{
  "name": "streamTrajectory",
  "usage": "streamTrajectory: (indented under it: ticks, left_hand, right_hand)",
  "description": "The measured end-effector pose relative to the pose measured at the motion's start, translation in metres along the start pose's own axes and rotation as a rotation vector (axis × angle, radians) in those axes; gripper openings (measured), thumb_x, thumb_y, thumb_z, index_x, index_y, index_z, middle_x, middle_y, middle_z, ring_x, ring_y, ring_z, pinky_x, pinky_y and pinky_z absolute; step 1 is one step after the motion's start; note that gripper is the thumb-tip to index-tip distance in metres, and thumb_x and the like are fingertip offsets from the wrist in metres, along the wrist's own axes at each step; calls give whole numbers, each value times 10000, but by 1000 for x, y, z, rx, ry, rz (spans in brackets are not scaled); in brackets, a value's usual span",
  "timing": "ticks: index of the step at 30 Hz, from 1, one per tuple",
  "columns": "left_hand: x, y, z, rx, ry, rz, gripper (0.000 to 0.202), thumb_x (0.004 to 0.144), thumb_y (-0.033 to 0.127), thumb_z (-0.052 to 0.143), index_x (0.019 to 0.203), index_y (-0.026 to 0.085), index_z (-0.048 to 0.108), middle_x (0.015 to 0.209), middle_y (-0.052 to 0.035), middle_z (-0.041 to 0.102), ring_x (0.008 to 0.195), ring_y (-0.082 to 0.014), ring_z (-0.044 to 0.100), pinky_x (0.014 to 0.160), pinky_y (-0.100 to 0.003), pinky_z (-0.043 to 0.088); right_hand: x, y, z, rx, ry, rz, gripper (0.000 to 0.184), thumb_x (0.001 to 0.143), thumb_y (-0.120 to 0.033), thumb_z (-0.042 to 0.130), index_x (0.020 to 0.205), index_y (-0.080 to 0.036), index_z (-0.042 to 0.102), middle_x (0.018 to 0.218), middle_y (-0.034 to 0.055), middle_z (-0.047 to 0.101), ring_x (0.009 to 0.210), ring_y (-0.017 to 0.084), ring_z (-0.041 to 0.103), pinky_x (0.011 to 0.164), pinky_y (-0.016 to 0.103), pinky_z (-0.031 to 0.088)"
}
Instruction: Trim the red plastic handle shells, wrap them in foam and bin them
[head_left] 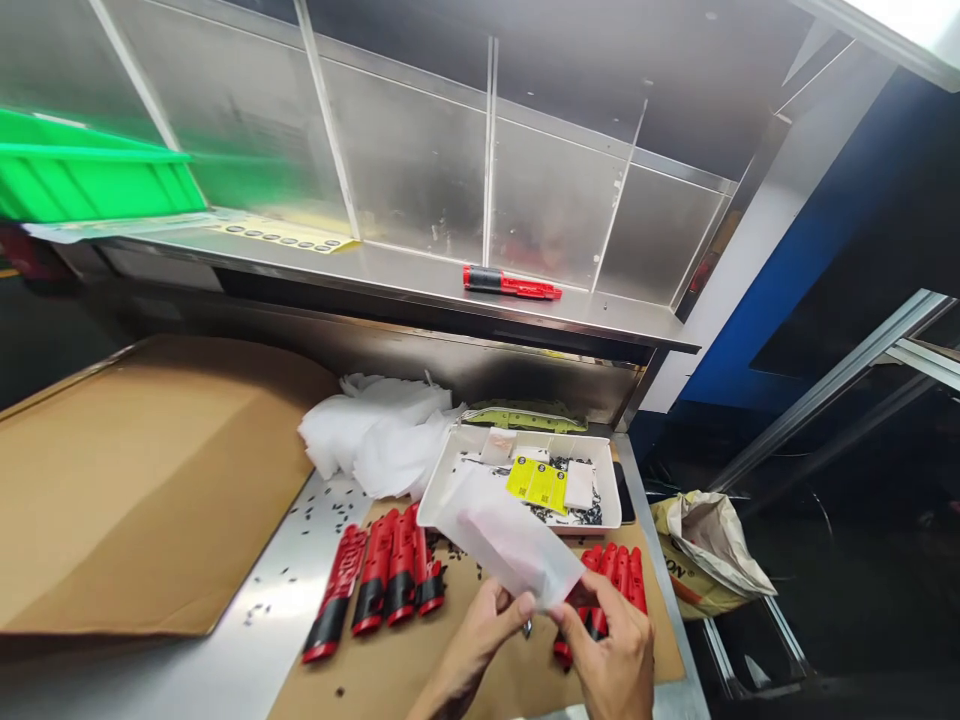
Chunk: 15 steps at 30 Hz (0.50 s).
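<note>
The left hand (491, 632) pinches the near edge of a translucent white bag (502, 545) between thumb and fingers, and the right hand (611, 640) pinches its near right corner the same way. The bag is in front of the person, above a sheet of brown cardboard (397, 660), and its far end overlaps the front left of a white, shallow, compartmented plastic tray (615, 480) in this view. To the left hand's left, bare cardboard runs to a group of red-and-black cylindrical plastic tool bodies (401, 565); on the other side, more red cylindrical pieces (634, 580) lie just beyond the right hand, partly covered by it, leaving less room there. The metal table's (285, 560) right edge runs close past these pieces. The bag is long, smooth and slanted, with a faint reddish tint showing through its middle; whether something is inside, I cannot tell. Farther out, the tray holds small black parts and a yellow printed label sheet (538, 484). Left of it sit heaped white soft wrappings (382, 430), beside a large brown cardboard box (157, 480). A metal shelf (405, 275) spans the back, bearing one more red-and-black tool body (510, 283) near its front edge.
</note>
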<state>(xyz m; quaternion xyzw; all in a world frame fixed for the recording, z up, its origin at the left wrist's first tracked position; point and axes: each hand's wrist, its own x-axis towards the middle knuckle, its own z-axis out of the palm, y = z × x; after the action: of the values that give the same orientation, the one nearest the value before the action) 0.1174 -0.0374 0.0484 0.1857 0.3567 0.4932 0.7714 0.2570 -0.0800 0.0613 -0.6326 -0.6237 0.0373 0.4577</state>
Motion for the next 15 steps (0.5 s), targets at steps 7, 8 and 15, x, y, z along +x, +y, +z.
streamTrajectory:
  ticks: [7,8,15]
  left_hand:
    - [-11,7,-10,-371,152,-174,158,868,177,639,1018,132,621,861,-84,759,779,-199,718,798,-338,569]
    - [-15,7,-11,-418,169,-199,131,885,174,615,1009,131,609,835,-84,757,739,-195,717,765,-340,579]
    - [-58,0,-23,-662,238,-315,285,886,279,642,1061,56,611,784,-135,754,659,-228,717,649,-352,603]
  right_hand:
    - [1,1,8,103,-158,-42,341,935,-465,522,1057,-209,711,919,59,775,809,202,745,710,238,557]
    - [3,-1,9,123,-172,-23,342,945,-453,500,1065,-208,705,926,60,773,817,197,743,714,237,557]
    - [18,-22,25,132,-594,-31,319,906,-470,543,777,-204,661,655,-2,677,561,138,620,515,211,424]
